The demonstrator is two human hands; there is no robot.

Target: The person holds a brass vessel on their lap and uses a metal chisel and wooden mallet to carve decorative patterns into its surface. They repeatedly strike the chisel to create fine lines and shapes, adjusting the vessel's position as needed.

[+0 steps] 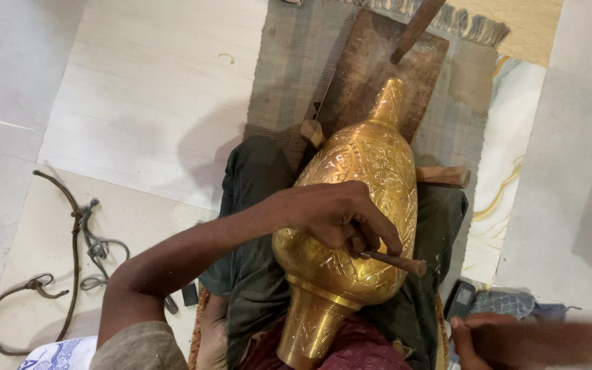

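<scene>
a person sits on the floor with a large engraved brass vase (pixel 351 219) laid across the lap, its narrow neck pointing away toward the far side and its flared base (pixel 307 329) nearest the body. the left hand (pixel 334 216) rests on the rounded belly of the vase, its grip closed around a slim chisel (pixel 395 262) whose wooden-coloured end sticks out to the right, the tip hidden under the fingers against the metal. the right hand (pixel 477 339) is at the near right edge of the view, blurred, and its grip appears curled, though whether it holds anything cannot be told. the vase's neck lies over a dark wooden board (pixel 364 75) set on a grey woven mat (pixel 289 62), and a wooden handle (pixel 416 27) leans in from the far edge above the board. a short wooden block (pixel 443 177) pokes out to the right of the vase and another wooden piece (pixel 312 131) shows at its left. the person's legs are covered in dark green cloth (pixel 255 205). on the pale floor (pixel 138 89) to the left lies a loose coil of brown rope (pixel 70 253) with grey cord tangled through it. a small dark phone-like object (pixel 459 300) lies just beside the right hand, next to folded grey cloth (pixel 508 303).
</scene>
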